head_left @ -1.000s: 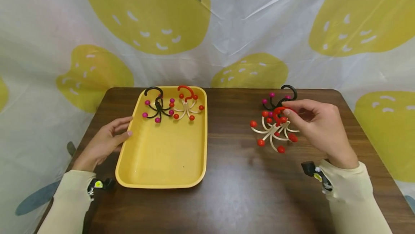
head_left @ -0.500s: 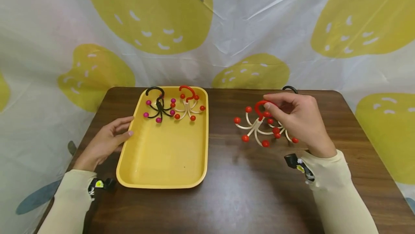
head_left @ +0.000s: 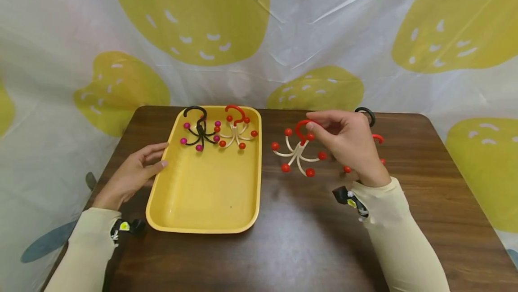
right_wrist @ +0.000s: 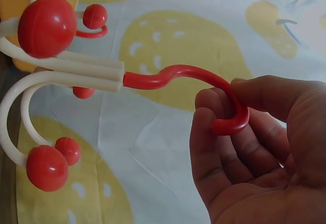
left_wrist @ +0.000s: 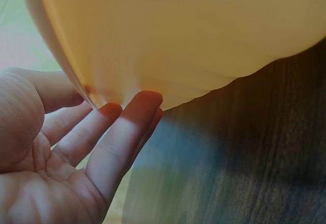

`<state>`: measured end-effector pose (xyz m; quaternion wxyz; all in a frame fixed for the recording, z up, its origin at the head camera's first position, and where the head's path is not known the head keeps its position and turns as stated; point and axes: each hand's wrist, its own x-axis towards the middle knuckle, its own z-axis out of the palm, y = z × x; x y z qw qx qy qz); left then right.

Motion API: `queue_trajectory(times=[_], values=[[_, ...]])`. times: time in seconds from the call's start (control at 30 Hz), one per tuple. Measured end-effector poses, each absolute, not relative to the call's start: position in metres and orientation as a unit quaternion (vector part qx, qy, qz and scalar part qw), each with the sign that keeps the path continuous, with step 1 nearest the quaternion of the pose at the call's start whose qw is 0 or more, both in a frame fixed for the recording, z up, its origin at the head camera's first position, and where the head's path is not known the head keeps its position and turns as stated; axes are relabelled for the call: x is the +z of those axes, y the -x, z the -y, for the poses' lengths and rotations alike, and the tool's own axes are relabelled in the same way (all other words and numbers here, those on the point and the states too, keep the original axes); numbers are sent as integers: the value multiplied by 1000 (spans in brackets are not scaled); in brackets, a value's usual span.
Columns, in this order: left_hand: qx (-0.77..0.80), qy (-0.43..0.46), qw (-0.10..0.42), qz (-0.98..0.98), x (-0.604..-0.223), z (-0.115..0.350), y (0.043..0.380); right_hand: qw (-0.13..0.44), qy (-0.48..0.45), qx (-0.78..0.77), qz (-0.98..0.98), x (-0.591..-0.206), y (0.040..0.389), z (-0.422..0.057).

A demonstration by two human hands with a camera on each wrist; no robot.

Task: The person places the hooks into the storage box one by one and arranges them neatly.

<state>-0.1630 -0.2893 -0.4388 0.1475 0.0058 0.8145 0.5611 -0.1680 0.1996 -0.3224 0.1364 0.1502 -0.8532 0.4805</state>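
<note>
- Step in hand, in my judgement: the transfer of one hanger, white-armed with red balls (head_left: 298, 152), to the yellow tray (head_left: 210, 188).
- My right hand (head_left: 344, 141): thumb and fingers pinch the bend of its red hook (right_wrist: 186, 71); the arms spread out to the left of my fingertips.
- Position of the held hanger: just right of the tray, apparently raised off the brown table (head_left: 291, 247).
- My left hand (head_left: 133, 173): relaxed fingers, slightly apart, rest against the tray's left side without clasping it, seemingly to steady it.
- Tray contents, far end: a black hanger (head_left: 201, 134) at left, a matching red-and-white hanger (head_left: 235, 134) at right, hooks pointing far; the near part of the floor is bare.
- Beyond my right hand: a black hook (head_left: 372, 117) and a second red hook (head_left: 377, 138); my hand covers most of what they belong to, so I cannot tell how those pieces lie.
- Next move, as I judge it: it calls for passing the balls over the right rim, then lowering them onto the bare floor, nearer than the first pair.
</note>
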Motion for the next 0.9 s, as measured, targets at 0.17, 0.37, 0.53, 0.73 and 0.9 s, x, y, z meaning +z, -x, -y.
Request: queue_trajectory(times=[0.17,0.37,0.53,0.73,0.9], values=[[563,-2,151,-812,-439,289,163,135,-158,483,851,-330,175,-187],[561,1,151,-814,-439,289,163,121,-174,504,837,-335,181,-171],[559,5,150,-815,-438,287,163,110,-185,521,826,-336,184,-157],[563,7,150,-812,-438,285,164,102,-198,540,812,-340,186,-139],[563,11,149,-813,-439,288,162,111,-227,537,805,-340,188,-118]])
